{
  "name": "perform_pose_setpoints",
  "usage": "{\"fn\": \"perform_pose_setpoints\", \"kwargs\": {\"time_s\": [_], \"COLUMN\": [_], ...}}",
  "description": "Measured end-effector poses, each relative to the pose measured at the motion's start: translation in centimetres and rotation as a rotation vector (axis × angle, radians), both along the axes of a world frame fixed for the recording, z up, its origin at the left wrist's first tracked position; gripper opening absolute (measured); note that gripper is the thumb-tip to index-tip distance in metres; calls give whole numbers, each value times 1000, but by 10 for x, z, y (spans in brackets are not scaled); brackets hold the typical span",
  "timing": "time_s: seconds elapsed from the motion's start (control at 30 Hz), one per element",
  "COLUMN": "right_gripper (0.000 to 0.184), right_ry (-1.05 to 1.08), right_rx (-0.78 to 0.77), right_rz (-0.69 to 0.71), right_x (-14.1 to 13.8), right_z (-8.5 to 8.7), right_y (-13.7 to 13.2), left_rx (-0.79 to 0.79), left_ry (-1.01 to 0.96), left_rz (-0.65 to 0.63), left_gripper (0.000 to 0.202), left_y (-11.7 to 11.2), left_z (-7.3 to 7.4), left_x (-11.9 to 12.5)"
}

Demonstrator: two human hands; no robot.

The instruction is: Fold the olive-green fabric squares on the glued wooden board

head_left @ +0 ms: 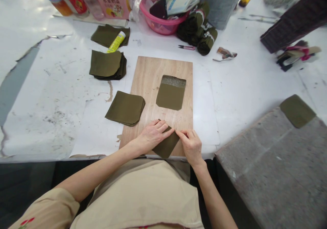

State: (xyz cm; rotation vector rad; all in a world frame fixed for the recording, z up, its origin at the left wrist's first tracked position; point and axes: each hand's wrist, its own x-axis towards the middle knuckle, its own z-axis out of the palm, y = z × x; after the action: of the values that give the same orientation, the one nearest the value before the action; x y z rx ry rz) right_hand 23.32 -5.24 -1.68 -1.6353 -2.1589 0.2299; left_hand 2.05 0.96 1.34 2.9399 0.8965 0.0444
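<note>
An olive-green fabric piece (167, 145) lies turned at an angle on the near end of a wooden board (148, 75). My left hand (154, 133) rests flat across its upper left part, fingers stretched out. With thumb and forefinger, my right hand (190, 143) pinches the upper right corner. Farther up the board lies another olive piece (170, 94) with a greyish, streaked band along its far edge. A stack of olive pieces (125, 108) overlaps the board's left edge.
Two more fabric stacks (106, 63) (104, 34) lie at the back left, with a yellow glue stick (116, 42) on the farther one. Behind the board are a pink basket (159, 28), dark fabric rolls (206, 41) and small snips (187, 47). One fabric piece (297, 110) lies on a grey surface (276, 167) at right.
</note>
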Motion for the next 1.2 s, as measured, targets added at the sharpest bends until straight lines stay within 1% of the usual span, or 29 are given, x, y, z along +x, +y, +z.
{"fn": "perform_pose_setpoints", "kwargs": {"time_s": [0.13, 0.23, 0.37, 0.57, 0.87, 1.1, 1.2], "right_gripper": [33, 33, 27, 22, 28, 38, 36], "right_ry": [-36, -30, 21, 51, -58, -183, -176], "right_rx": [-3, -3, -8, -10, 15, -26, -20], "right_rz": [14, 9, -31, -65, -32, -55, -93], "right_x": [3, 4, 5, 4, 8, 13, 13], "right_z": [-1, -2, 0, 3, -1, 7, 12], "right_y": [-3, -5, -6, -6, -14, -26, -28], "left_rx": [19, 27, 53, 91, 98, 85, 79], "left_ry": [16, 36, 45, 33, 41, 70, 63], "left_rz": [0, 5, 2, -7, -16, -13, -12], "left_gripper": [40, 40, 39, 36, 41, 44, 47], "left_y": [-1, -2, -2, -2, -5, -8, -9], "left_z": [-1, 2, 4, 0, 0, 2, 1], "left_x": [2, 3, 6, 7, 10, 16, 18]}}
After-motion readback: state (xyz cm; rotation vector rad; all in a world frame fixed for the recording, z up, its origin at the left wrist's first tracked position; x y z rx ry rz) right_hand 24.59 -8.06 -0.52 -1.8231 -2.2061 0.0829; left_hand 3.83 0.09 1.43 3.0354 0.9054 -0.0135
